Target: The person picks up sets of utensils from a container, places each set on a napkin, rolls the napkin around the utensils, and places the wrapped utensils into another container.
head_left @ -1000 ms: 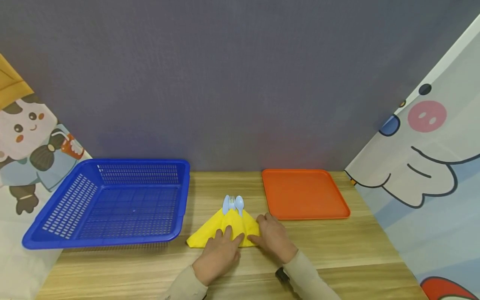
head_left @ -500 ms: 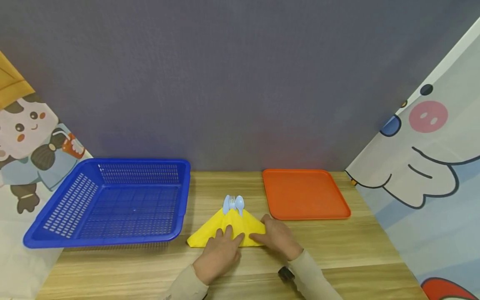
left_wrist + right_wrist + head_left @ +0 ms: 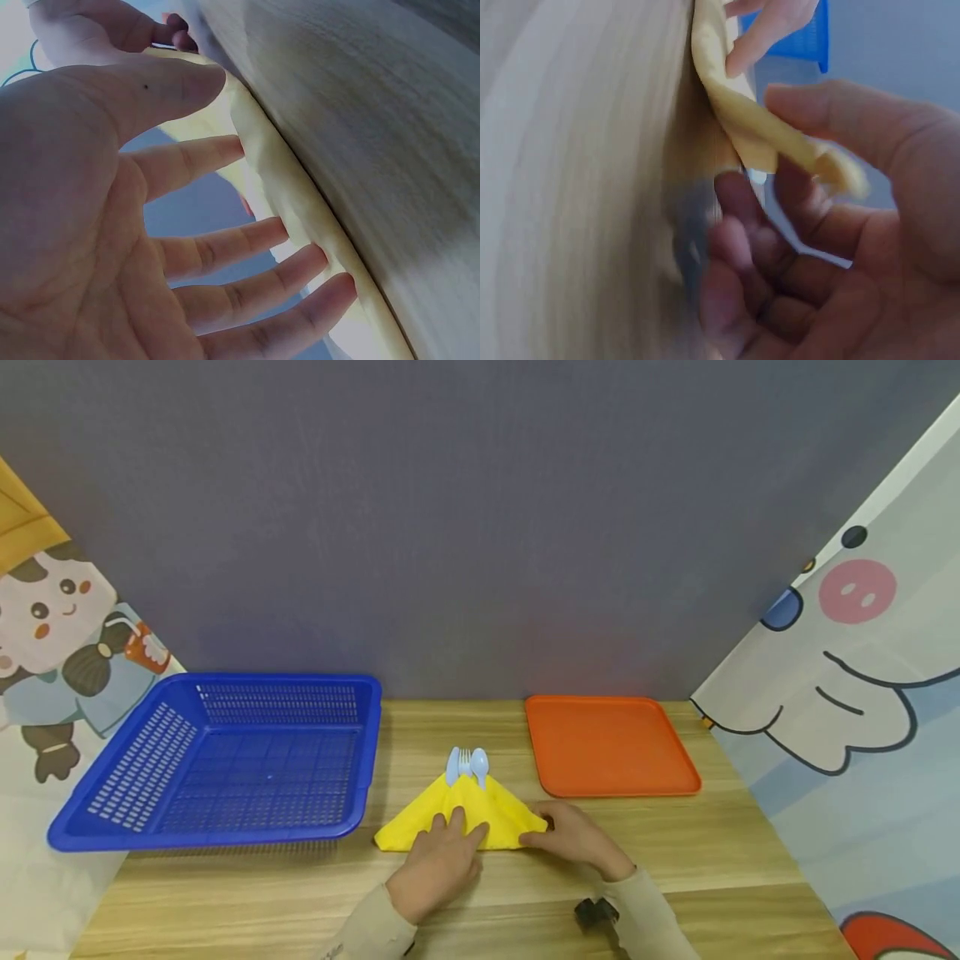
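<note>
We record one folded yellow cloth [image 3: 476, 802] on the pale wood-grain table [image 3: 720, 860], light-blue plastic cutlery [image 3: 466, 763] protruding, left hand [image 3: 441, 862] spread upon it, right hand [image 3: 576, 837] now farther outward, apparently pinching its right corner, so more of that side lies uncovered.

A yellow cloth [image 3: 480, 802] lies on the desk [image 3: 690, 860], folded like a wide triangle. A light blue knife [image 3: 452, 767], fork [image 3: 465, 764] and spoon [image 3: 480, 762] poke out at its top, side by side, their bottoms hidden. The cloth's right corner is up off the desk.
</note>
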{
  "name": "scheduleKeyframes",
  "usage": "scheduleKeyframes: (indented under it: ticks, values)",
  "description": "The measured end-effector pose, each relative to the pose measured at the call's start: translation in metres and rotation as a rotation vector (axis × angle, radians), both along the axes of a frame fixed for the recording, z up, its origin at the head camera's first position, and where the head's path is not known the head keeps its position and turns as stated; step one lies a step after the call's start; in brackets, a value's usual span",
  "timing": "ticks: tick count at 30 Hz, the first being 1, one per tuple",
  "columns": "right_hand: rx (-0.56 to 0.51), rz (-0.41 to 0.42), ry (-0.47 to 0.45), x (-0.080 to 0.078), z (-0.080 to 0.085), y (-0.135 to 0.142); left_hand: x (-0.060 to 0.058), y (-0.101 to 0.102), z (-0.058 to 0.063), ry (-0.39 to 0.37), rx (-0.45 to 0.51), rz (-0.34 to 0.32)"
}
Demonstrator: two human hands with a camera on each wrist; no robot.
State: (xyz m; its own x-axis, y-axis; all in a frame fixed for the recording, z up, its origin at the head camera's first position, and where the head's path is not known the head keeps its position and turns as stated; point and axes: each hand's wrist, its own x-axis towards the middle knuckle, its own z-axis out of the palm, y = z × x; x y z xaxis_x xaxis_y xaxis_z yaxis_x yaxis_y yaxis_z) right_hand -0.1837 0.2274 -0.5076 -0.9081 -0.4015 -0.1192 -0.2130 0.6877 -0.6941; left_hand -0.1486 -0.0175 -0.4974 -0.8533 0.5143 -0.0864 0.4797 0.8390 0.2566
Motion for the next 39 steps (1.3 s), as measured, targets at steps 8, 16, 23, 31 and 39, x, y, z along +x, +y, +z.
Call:
scheduleKeyframes:
  ticks: [8, 16, 23, 31, 39]
  values:
    - [-0.272, 0.056, -0.025, 0.003, 0.000, -0.016, -0.001, 0.000, 0.001, 0.007, -0.003, -0.003]
    - [-0.384, 0.014, -0.082, 0.003, -0.006, -0.036, -0.002, 0.002, 0.002, 0.036, 0.021, -0.012]
    - [-0.445, 0.005, -0.082, 0.005, 0.003, -0.050, 0.000, 0.001, 0.005, 0.055, 0.037, -0.021]
    - [-0.405, 0.022, -0.086, -0.001, -0.003, -0.053, 0.000, -0.002, 0.006, 0.073, 0.029, -0.021]
    - [-0.356, 0.003, -0.078, -0.006, -0.006, -0.057, -0.001, -0.007, 0.005, 0.049, -0.009, -0.068]
